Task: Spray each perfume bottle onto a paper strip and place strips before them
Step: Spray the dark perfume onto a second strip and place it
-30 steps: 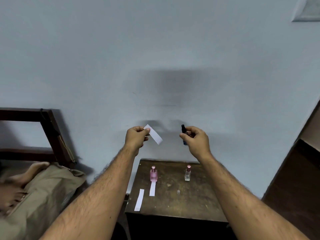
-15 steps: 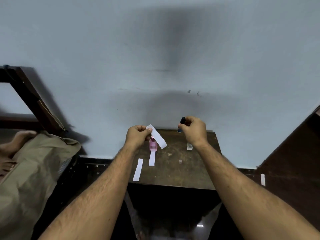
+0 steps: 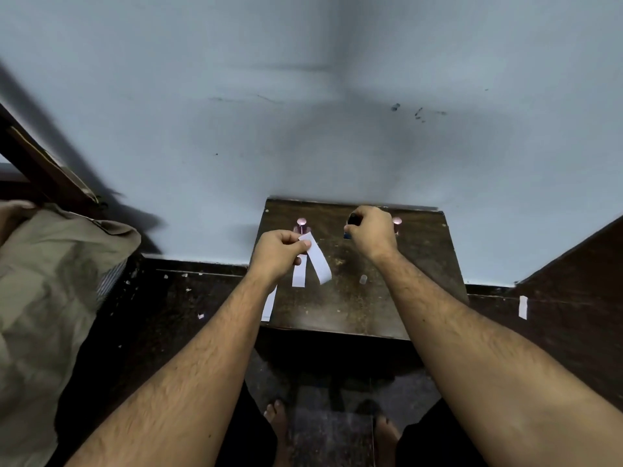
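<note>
A small dark table is standing against the pale wall, dark floor lying open on both sides. Two pink-capped bottles are standing near its back edge: the left bottle behind a flat paper strip, the right bottle half hidden by the right hand, which is gripping a dark bottle; contents unclear. The left hand is pinching a held strip. Another strip is overhanging the table's left edge. Compared with a second ago, both hands are lower, now over the table.
</note>
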